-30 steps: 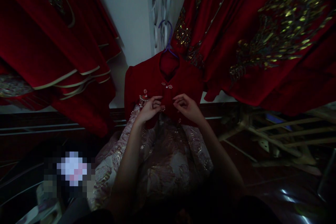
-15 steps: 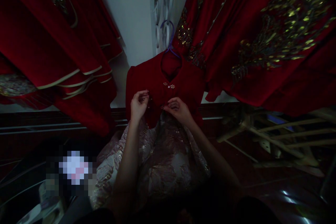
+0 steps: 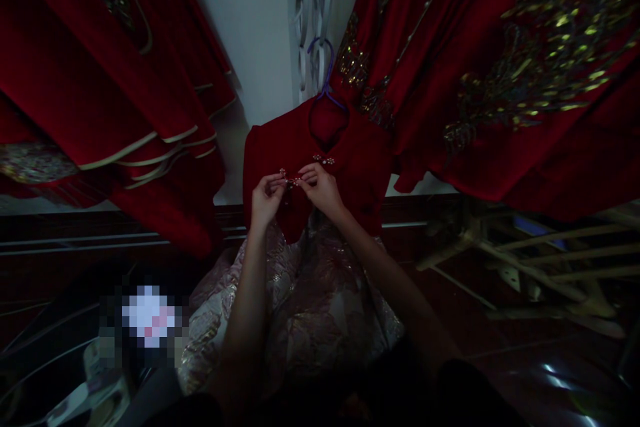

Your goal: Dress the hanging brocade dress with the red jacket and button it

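Note:
A small dark red jacket (image 3: 360, 160) hangs on a purple hanger (image 3: 324, 70) in front of me. Both my hands meet at its front opening, just below a pearl clasp (image 3: 324, 160). My left hand (image 3: 265, 197) and my right hand (image 3: 317, 188) each pinch a side of a small beaded fastening (image 3: 289, 179) between fingertips. Below the jacket spreads a pale pink brocade skirt (image 3: 310, 293), with my forearms over it.
Red garments with cream trim (image 3: 125, 113) hang at the left. A red gown with gold embroidery (image 3: 525, 73) hangs at the right. A white wall (image 3: 250, 20) stands behind. Pale wooden rails (image 3: 525, 260) lie at the right on the dark floor.
Both hands have risen along the jacket front and come together. Earlier they were lower and apart near the hem; now they pinch the beaded fastening under the collar clasp.

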Available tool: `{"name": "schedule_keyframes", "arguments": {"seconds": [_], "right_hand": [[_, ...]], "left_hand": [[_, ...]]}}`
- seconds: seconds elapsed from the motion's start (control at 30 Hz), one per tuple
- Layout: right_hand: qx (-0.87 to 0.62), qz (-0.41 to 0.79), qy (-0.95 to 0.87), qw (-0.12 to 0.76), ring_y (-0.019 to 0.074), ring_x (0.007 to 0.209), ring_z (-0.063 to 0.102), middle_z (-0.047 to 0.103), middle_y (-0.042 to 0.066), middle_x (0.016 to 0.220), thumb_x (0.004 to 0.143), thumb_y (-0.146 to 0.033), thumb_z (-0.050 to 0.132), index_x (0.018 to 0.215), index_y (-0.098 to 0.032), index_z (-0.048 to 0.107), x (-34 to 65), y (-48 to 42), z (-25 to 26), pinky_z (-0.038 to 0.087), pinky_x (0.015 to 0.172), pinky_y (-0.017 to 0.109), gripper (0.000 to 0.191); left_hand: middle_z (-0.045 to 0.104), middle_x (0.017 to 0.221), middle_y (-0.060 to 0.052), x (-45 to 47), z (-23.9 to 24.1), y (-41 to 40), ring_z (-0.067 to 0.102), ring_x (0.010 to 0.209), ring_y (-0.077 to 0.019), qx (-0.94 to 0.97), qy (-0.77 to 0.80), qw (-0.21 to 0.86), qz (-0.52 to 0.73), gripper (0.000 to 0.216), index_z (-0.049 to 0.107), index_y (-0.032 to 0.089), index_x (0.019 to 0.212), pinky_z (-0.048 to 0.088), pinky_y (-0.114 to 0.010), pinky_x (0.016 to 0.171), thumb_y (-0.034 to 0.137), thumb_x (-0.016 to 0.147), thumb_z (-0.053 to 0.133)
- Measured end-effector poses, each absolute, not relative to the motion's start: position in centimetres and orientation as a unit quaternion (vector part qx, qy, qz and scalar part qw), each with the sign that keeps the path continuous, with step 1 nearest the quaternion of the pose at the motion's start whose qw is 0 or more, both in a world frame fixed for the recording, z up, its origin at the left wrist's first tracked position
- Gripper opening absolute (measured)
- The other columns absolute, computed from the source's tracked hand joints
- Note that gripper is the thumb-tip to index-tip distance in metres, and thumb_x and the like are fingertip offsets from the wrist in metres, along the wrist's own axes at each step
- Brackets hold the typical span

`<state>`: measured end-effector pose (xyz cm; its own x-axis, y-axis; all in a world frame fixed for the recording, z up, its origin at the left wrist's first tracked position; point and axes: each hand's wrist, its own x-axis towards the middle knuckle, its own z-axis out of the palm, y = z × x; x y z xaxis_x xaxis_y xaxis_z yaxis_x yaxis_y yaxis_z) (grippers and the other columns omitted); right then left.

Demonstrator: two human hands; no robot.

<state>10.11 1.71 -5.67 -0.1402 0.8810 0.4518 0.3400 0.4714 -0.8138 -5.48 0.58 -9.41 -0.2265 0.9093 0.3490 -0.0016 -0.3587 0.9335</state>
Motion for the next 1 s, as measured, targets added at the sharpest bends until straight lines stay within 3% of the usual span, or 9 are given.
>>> {"name": "schedule_keyframes", "arguments": {"seconds": [0.5,0.7,1.0], "right_hand": [[-0.445,0.208,-0.753,0.439,0.0130,0.077,0.063,0.065,0.000,0.085,0.080,-0.015,0.058,0.105,-0.020,0.052,9.5,2.0,-5.6,0.050,0.076,0.027,0.027],[-0.459,0.175,-0.759,0.427,0.0140,0.080,0.063,0.064,0.000,0.086,0.082,-0.016,0.056,0.106,-0.022,0.052,8.6,2.1,-5.5,0.050,0.074,0.027,0.026],[-0.463,0.132,-0.776,0.408,0.0146,0.082,0.062,0.064,0.000,0.091,0.085,-0.016,0.051,0.110,-0.024,0.049,8.5,1.3,-4.9,0.050,0.075,0.028,0.026]], "left_hand": [[0.073,0.099,-0.011,-5.2,-8.9,0.1,0.069,0.087,-0.0183,0.465,0.453,0.380,0.659,0.033,0.070,0.012,0.097,0.054,-0.035,0.088,0.035,0.073,0.066],[0.073,0.092,-0.011,-4.6,-9.1,0.2,0.070,0.083,-0.0182,0.469,0.458,0.354,0.667,0.038,0.068,0.010,0.096,0.056,-0.033,0.083,0.029,0.064,0.074],[0.071,0.090,-0.004,-4.8,-8.3,-1.1,0.066,0.077,-0.0136,0.578,0.540,0.127,0.598,0.020,0.072,0.019,0.093,0.055,-0.026,0.074,0.028,0.078,0.063]]}}
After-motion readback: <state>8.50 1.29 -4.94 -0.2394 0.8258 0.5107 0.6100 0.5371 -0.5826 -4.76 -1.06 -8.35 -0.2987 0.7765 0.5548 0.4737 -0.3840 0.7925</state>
